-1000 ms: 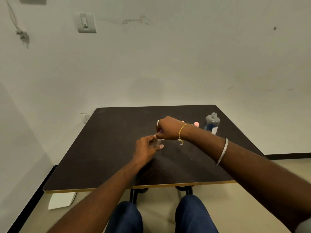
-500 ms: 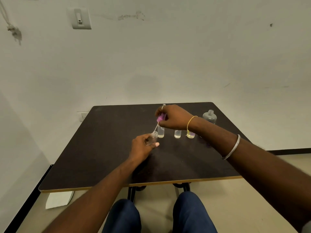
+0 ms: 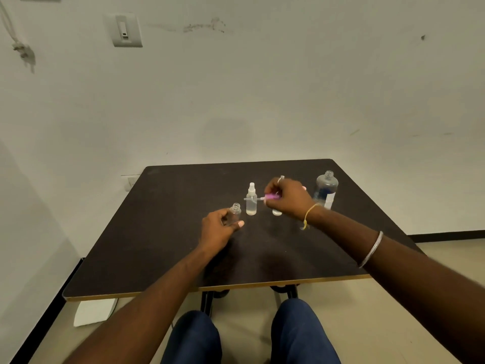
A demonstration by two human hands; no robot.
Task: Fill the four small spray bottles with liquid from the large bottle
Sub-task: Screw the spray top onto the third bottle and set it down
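Pink sprayer [image 3: 271,197] now lifted clear above dark table [image 3: 168,232].

1. The left hand [image 3: 219,228] sits at the centre of the frame, its forearm rising from the lower left, fingers [image 3: 239,224] curled in a grip.
2. The right hand [image 3: 287,199] lies just right of centre and higher, its forearm entering from the lower right edge.
3. Its thumb and fingers are pinched together, palm down, wrist slightly bent.
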